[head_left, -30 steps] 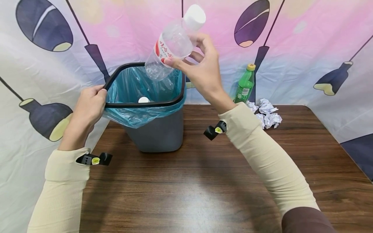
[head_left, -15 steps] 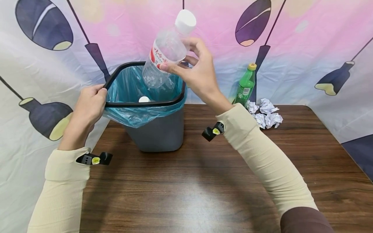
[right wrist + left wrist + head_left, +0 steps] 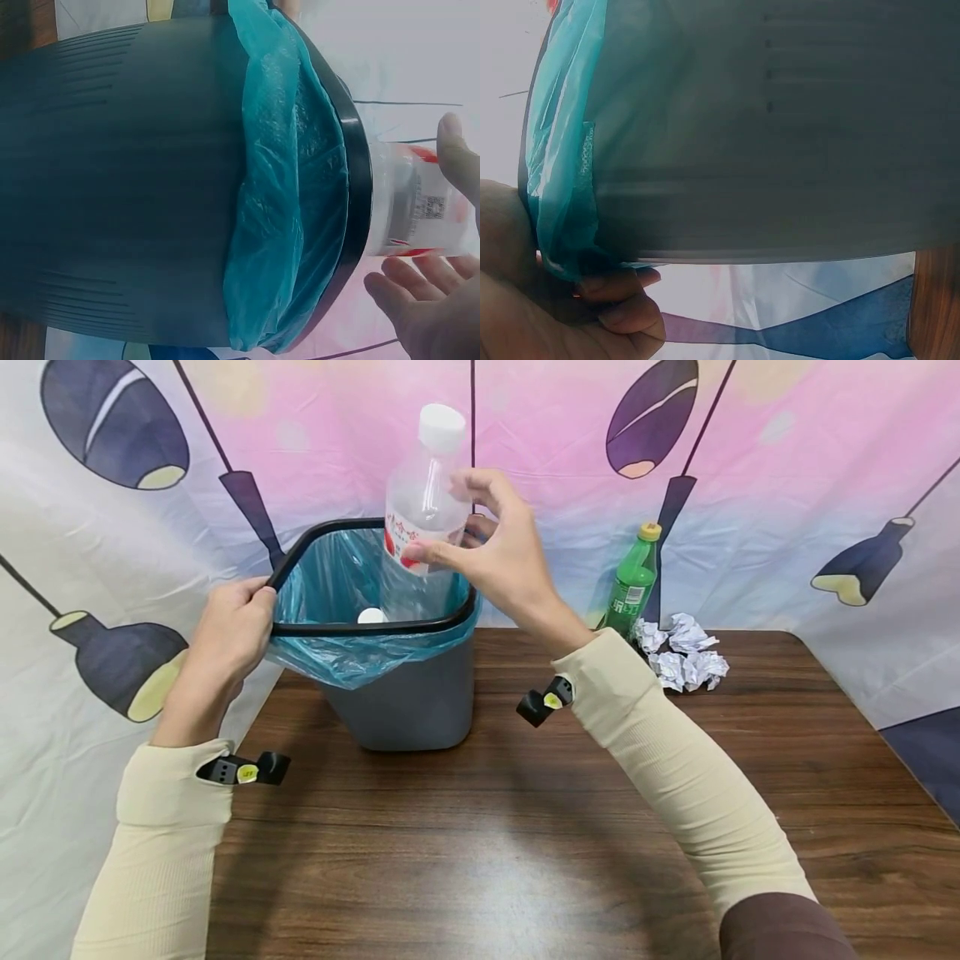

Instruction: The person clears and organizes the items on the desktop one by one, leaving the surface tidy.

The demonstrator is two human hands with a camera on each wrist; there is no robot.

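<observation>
Clear bottle point(image 3: 427, 514), just one, clasped in your right hand point(image 3: 498, 539) partway into one bin point(image 3: 412, 702), left hand point(image 3: 234, 627) gripping its rim point(image 3: 360, 629); only right-wrist cam shows the barcode point(image 3: 414, 210).

Looks like a makeshift draped corner; home, office or lab, can't tell. Wrinkled cloth backdrop point(image 3: 555, 427), pink and blue with printed lamps point(image 3: 651, 418), hangs behind and to both sides of wood-grain table point(image 3: 420, 835).

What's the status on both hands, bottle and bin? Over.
Left hand gripping rim of bin. Right hand around clear bottle; firm hold or letting go, unclear. Bottle near upright, lower end inside bin. White round thing inside, no evident block.
</observation>
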